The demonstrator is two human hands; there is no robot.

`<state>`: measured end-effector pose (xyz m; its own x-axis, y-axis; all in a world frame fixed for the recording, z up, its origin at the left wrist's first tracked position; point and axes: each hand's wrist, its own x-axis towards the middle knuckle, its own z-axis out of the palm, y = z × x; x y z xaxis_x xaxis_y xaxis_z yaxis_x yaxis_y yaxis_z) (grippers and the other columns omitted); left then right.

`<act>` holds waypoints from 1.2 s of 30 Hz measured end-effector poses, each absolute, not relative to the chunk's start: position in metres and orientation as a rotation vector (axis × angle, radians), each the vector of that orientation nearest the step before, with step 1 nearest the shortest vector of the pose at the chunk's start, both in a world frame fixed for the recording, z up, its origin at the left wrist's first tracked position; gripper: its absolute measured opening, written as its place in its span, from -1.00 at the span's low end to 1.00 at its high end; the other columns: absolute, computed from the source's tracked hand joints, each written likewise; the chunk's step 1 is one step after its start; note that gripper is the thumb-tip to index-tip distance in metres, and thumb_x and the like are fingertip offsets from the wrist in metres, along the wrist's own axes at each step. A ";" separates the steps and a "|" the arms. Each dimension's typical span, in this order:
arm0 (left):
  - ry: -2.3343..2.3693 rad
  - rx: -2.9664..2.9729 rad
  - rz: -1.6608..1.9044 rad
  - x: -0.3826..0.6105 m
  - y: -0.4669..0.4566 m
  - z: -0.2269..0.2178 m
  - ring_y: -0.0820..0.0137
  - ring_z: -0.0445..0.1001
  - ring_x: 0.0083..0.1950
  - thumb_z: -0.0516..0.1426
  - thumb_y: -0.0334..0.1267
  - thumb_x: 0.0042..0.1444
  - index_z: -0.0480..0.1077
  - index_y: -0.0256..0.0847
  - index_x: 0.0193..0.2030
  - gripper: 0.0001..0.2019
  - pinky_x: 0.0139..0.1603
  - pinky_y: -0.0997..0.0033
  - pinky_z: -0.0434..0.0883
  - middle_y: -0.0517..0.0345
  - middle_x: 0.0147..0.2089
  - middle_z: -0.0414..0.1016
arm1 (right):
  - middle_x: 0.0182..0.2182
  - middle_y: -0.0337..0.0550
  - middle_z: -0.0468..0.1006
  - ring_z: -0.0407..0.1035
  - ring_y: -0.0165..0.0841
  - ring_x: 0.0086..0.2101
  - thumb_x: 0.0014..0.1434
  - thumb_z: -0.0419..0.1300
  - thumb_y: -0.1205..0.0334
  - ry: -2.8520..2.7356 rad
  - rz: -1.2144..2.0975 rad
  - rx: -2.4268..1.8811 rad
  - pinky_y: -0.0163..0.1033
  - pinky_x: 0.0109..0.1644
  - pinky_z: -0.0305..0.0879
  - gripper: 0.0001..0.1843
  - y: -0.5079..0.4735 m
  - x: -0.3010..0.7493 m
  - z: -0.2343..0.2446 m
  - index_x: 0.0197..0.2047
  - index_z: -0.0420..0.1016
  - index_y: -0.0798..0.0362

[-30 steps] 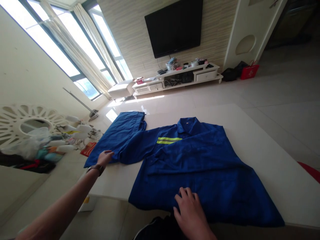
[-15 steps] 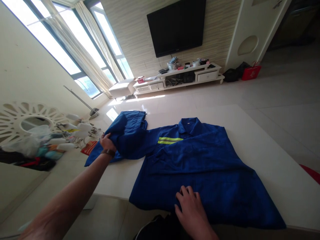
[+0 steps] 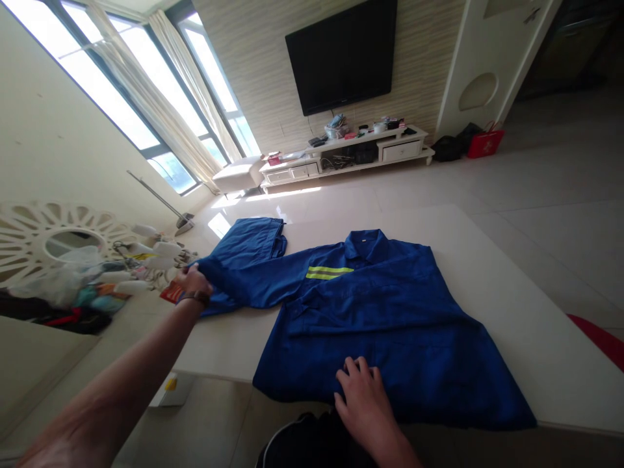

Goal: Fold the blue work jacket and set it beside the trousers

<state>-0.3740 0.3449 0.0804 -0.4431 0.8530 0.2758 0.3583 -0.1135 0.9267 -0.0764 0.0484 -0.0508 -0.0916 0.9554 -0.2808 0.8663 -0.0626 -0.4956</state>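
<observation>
A blue work jacket [image 3: 385, 312] with a collar and a yellow-and-grey reflective strip [image 3: 329, 273] lies spread on the white table, its hem at the near edge. My left hand [image 3: 196, 284] is closed on the end of its sleeve [image 3: 263, 279], pulled out to the left; the fingertips are partly hidden. Under and behind that sleeve lies a folded blue garment [image 3: 251, 235]. My right hand [image 3: 363, 393] rests on the jacket near the hem, fingers apart and slightly bent. The jacket's other sleeve seems folded across its front.
The white table [image 3: 492, 286] extends to the right beyond the jacket. On the left, beside the table, are a thread-spool stand [image 3: 163, 250], an orange cloth [image 3: 170, 292] and a heap of bags. A red object [image 3: 597, 338] shows at the right edge. A TV cabinet [image 3: 292, 172] stands across the floor.
My left hand has moved left and slightly down, drawing the sleeve out flatter and uncovering more of the folded garment. My right hand stays on the jacket near the hem.
</observation>
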 end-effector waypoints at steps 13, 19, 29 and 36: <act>0.638 2.363 0.508 -0.147 0.253 0.045 0.24 0.48 0.27 0.10 -0.24 0.33 0.37 -0.11 0.22 -0.66 0.33 0.16 0.41 0.01 0.26 0.51 | 0.22 0.01 0.47 0.25 0.09 0.23 0.32 0.10 0.23 -2.046 0.883 -1.990 0.25 0.24 0.22 -0.69 0.048 -0.071 -0.055 0.04 0.59 -0.02; 1.319 2.455 0.087 -0.202 0.283 -0.035 -0.12 -0.06 0.60 0.17 -0.10 0.25 0.25 -0.11 0.45 -0.37 0.55 -0.30 -0.01 -0.08 0.59 0.04 | 0.23 0.03 0.46 0.23 0.08 0.25 0.31 0.12 0.20 -2.043 0.896 -1.955 0.24 0.27 0.20 -0.68 0.047 -0.072 -0.052 0.06 0.60 0.00; 1.346 2.346 -0.199 -0.227 0.313 -0.091 -0.29 -0.50 0.61 -0.08 0.23 0.37 -0.07 0.26 0.57 -0.33 0.43 -0.62 -0.26 0.23 0.67 -0.35 | 0.19 -0.02 0.49 0.24 0.02 0.24 0.28 0.14 0.24 -1.966 0.928 -1.932 0.13 0.27 0.20 -0.72 0.045 -0.068 -0.055 -0.01 0.60 -0.01; 1.641 2.202 0.611 -0.300 0.278 -0.090 -0.02 0.24 0.40 0.08 -0.12 0.23 0.33 -0.11 0.33 -0.48 0.47 -0.21 0.17 -0.10 0.37 0.31 | 0.07 -0.10 0.58 0.38 -0.15 0.11 0.25 0.14 0.17 -1.718 0.887 -1.902 -0.05 0.21 0.24 -0.67 0.060 -0.013 -0.043 0.05 0.58 -0.08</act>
